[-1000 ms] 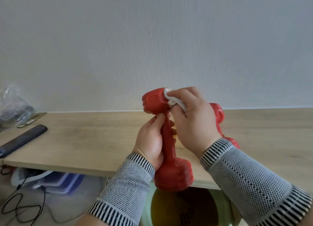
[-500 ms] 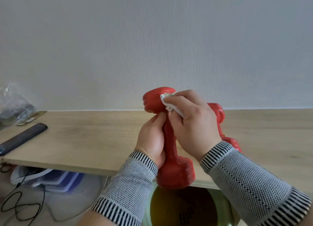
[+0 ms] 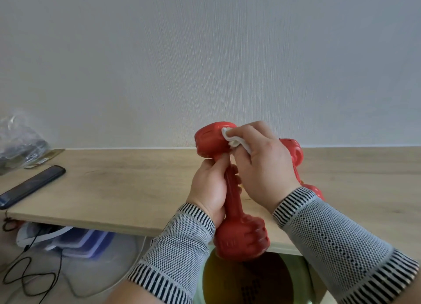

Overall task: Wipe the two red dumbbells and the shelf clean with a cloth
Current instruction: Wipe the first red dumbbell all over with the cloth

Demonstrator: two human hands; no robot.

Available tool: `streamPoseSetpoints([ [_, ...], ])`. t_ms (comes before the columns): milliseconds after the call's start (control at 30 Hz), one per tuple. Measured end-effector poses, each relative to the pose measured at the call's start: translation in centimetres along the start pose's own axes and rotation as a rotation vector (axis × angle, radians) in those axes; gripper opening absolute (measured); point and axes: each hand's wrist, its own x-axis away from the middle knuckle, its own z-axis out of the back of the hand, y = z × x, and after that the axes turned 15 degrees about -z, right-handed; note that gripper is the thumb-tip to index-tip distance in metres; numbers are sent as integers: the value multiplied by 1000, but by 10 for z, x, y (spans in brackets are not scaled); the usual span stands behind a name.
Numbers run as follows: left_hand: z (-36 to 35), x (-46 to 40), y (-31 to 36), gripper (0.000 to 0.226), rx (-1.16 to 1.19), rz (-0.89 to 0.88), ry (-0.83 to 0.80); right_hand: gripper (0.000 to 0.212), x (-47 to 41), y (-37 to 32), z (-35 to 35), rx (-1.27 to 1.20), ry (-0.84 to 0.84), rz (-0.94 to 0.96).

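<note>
My left hand [image 3: 210,186] grips the handle of a red dumbbell [image 3: 241,237], holding it nearly upright above the front edge of the wooden shelf [image 3: 127,189]. My right hand [image 3: 264,167] holds a small white cloth [image 3: 230,136] and presses it against the dumbbell's upper head. A second red dumbbell [image 3: 296,154] lies on the shelf behind my right hand, mostly hidden by it.
A dark phone [image 3: 32,186] lies at the shelf's left end, with a clear plastic bag [image 3: 20,142] behind it by the wall. Under the shelf are stacked containers [image 3: 75,240], a black cable [image 3: 29,278] on the floor, and a round yellowish object [image 3: 248,281].
The cloth and my right fingers have slid leftward and upward over the dumbbell's upper head. The dumbbell has tilted slightly; my left hand keeps its hold.
</note>
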Motion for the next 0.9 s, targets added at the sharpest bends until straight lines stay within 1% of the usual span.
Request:
streamPoseSetpoints([
  [67, 0, -1, -1, 26, -30, -5, 9, 26, -1, 2, 1, -6, 9, -21],
  [200, 0, -3, 0, 30, -30, -12, 11, 32, 2, -3, 0, 26, -18, 62],
  [267, 1, -3, 1, 30, -12, -25, 18, 31, -2, 3, 2, 3, -35, -15],
  [333, 3, -3, 2, 23, -9, -45, 21, 24, -8, 14, 6, 5, -50, -167],
  [400, 3, -2, 3, 18, -42, -69, 5, 17, -12, 18, 11, -41, -17, -250],
  [433, 3, -3, 2, 17, -71, -85, -3, 16, -13, 14, 12, -66, 20, -240],
  [533, 3, -3, -2, 14, -138, -109, -23, 22, -11, -2, 11, -45, 65, -71],
  [667, 0, -1, -2, 14, -86, -81, -13, 29, -6, -5, 8, 20, 80, 55],
  [733, 1, 0, 0, 14, -80, -87, -16, 29, -6, 1, 8, 20, 56, 52],
  [833, 3, 0, 0, 15, -111, -111, -11, 24, -11, 13, 10, -19, 24, -70],
  [900, 3, 0, 2, 15, -99, -89, -12, 27, -10, 11, 11, -16, 32, -57],
])
